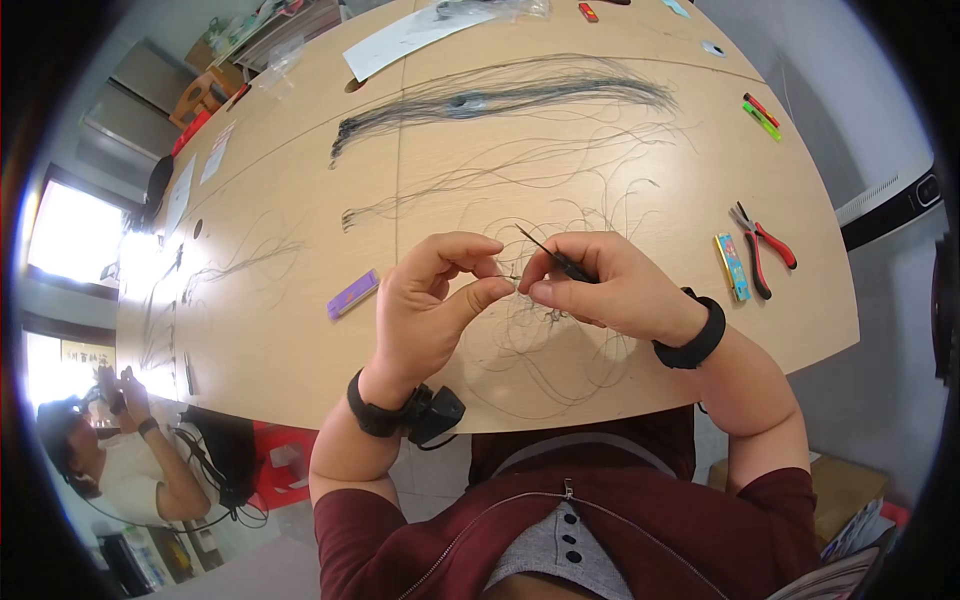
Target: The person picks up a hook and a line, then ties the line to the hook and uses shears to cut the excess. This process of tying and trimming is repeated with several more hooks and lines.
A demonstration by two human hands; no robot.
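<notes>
My left hand [430, 300] pinches the end of a thin dark cord between thumb and forefinger. Close beside it, my right hand [615, 285] grips a slim black pointed tool [556, 257], its tip pointing up and to the left. The right thumb and forefinger also come together at the cord, fingertips nearly meeting those of the left hand. Under both hands lies a loose tangle of thin cords [535, 365]. Farther back, a few separate cords [480, 178] stretch across the table, and beyond them lies a thick bundle of dark cords [520, 100].
Red-handled pliers [765, 250] and a blue-yellow packet [732, 268] lie to the right on the table [440, 390]. A purple box [353, 294] sits left of my hands. Green and red tools [761, 115] rest farther back. Another person [130, 450] sits at the left.
</notes>
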